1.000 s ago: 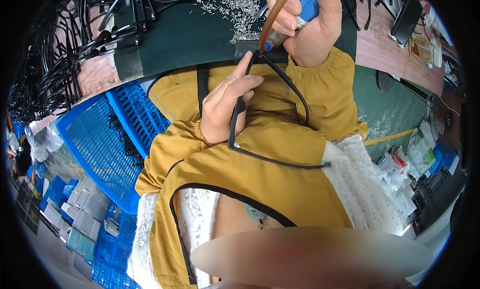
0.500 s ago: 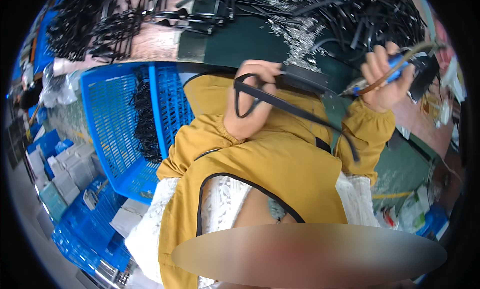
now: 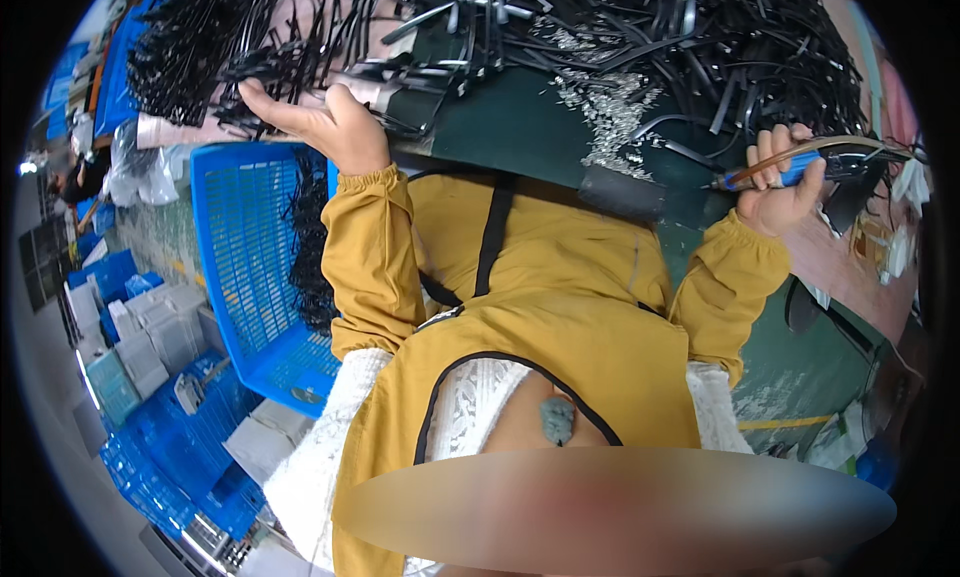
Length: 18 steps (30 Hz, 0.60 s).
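Green mat [image 3: 500, 117] covers the middle of the workbench, with pink tabletop [image 3: 172, 129] showing at the upper left of the frame.

At the upper left, the left hand [image 3: 340, 129] is spread wide, thumb and forefinger well apart, with nothing visible in its grasp. Its fingertips overlap a heap of black frames [image 3: 190, 57]; I cannot tell whether they touch. These look interlocked, so lifting 1 could drag neighbours along, bending them or tipping some over the bench edge toward the blue basket [image 3: 240, 247] below.

At the right of the frame, the right hand [image 3: 780, 197] is wrapped around a blue tool [image 3: 798, 165], its tip pointing left, just beside a dark block [image 3: 620, 194]. A brown hose [image 3: 850, 143] trails from it past the black strips [image 3: 750, 47]; a careless swing could snag those 2 together.

Loose metal pins [image 3: 615, 112] lie scattered at upper centre, running down to the block. A sleeve or the tool brushing them could roll some off the front edge.
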Available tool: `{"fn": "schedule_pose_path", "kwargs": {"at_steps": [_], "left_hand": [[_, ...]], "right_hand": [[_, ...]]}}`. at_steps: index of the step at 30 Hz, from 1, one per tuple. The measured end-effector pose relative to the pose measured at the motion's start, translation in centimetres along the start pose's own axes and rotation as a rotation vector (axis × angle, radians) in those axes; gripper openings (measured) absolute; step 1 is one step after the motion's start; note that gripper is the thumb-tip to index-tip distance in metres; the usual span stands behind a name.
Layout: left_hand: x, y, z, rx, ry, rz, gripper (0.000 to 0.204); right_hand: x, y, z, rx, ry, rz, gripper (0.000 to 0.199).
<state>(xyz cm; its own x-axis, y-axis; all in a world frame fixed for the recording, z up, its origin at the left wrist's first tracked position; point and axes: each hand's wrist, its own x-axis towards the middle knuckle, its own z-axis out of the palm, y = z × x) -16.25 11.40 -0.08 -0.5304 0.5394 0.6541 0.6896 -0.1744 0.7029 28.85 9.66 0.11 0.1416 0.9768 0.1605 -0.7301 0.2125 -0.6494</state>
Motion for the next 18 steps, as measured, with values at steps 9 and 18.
{"fn": "schedule_pose_path", "kwargs": {"at_steps": [9,18], "left_hand": [[0.8,4.0,2.1,0.242,-0.577,0.477,0.012],[13.0,3.7,12.0,0.042,-0.775,0.322,0.034]], "right_hand": [[-0.1,0.3,0.0,-0.063,0.077,-0.005,0.037],[0.3,0.8,1.3,-0.078,-0.023,0.001,0.038]]}}
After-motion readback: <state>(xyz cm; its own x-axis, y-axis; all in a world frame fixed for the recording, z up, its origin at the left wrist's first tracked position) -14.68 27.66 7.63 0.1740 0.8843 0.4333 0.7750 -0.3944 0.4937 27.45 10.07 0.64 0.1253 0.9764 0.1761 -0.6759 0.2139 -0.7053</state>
